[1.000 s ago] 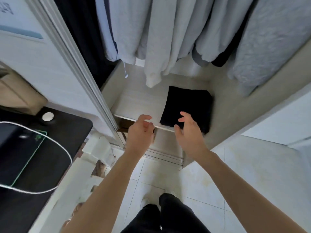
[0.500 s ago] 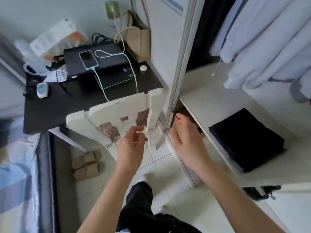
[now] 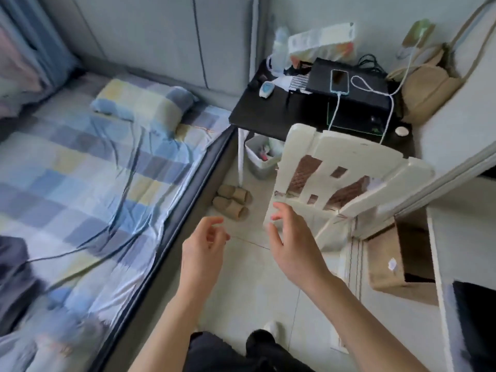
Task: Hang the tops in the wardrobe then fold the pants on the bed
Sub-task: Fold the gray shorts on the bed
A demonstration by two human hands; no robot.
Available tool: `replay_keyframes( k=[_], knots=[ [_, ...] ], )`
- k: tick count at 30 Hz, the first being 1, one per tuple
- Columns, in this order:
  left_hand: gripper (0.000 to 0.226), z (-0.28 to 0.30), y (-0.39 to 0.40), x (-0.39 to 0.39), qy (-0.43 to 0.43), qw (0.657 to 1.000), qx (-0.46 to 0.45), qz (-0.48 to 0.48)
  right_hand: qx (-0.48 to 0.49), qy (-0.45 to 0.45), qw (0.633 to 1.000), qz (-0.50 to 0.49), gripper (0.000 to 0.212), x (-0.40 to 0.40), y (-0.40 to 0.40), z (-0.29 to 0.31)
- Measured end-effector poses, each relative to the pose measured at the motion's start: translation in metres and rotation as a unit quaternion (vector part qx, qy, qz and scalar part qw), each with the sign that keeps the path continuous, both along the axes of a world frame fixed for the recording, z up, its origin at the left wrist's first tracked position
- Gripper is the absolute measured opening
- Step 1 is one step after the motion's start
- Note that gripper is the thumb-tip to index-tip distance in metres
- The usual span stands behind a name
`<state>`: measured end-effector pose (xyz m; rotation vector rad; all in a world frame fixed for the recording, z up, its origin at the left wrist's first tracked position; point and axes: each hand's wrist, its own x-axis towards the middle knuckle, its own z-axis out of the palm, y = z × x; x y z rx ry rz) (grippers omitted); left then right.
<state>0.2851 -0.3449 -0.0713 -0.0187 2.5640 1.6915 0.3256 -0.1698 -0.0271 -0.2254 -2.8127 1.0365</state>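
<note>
Floor strip between bed [image 3: 88, 167] edge and chair [image 3: 346, 167] is passable; slippers [image 3: 232, 201] and bin [image 3: 261, 157] block its far end under the desk [image 3: 268, 116] edge. Chair back crowds the right side, cardboard box [image 3: 397, 261] fills the wardrobe's corner.

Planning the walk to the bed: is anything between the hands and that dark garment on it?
Nothing visible blocks it. Both hands hang empty over bare floor; the dark garment lies at the bed's left edge, partly cut off. The chair stands to the right.
</note>
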Motion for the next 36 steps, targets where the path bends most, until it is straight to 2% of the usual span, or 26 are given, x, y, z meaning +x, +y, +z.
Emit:
replay_keyframes(
  k=[3, 7, 13, 16, 18, 21, 28, 36],
  knots=[
    [0.015, -0.008, -0.07, 0.014, -0.016, 0.997, 0.009, 0.076, 0.001, -0.008, 0.997, 0.08, 0.042, -0.017, -0.062, -0.006],
    [0.021, -0.022, -0.191, 0.035, -0.035, 0.98, -0.006, 0.198, -0.004, -0.029, 0.981, 0.19, 0.041, -0.039, -0.173, -0.017],
    [0.021, -0.046, -0.378, 0.085, -0.076, 0.934, -0.041, 0.346, 0.022, -0.1, 0.939, 0.327, 0.042, -0.056, -0.356, -0.046],
    [0.014, -0.054, -0.444, 0.1, -0.1, 0.909, -0.054, 0.401, 0.029, -0.121, 0.919, 0.373, 0.043, -0.061, -0.421, -0.053],
    [0.02, -0.057, -0.476, 0.105, -0.109, 0.897, -0.05, 0.426, 0.029, -0.124, 0.911, 0.392, 0.042, -0.067, -0.457, -0.056],
    [0.029, -0.065, -0.507, 0.103, -0.122, 0.887, -0.042, 0.443, 0.029, -0.138, 0.899, 0.414, 0.041, -0.076, -0.501, -0.063],
    [0.014, -0.122, -0.556, 0.083, -0.231, 0.86, -0.046, 0.454, 0.059, -0.214, 0.847, 0.484, 0.04, -0.117, -0.594, -0.118],
    [0.025, -0.221, -0.605, 0.056, -0.402, 0.839, -0.093, 0.355, 0.136, -0.291, 0.755, 0.572, 0.04, -0.169, -0.684, -0.227]
  ],
)
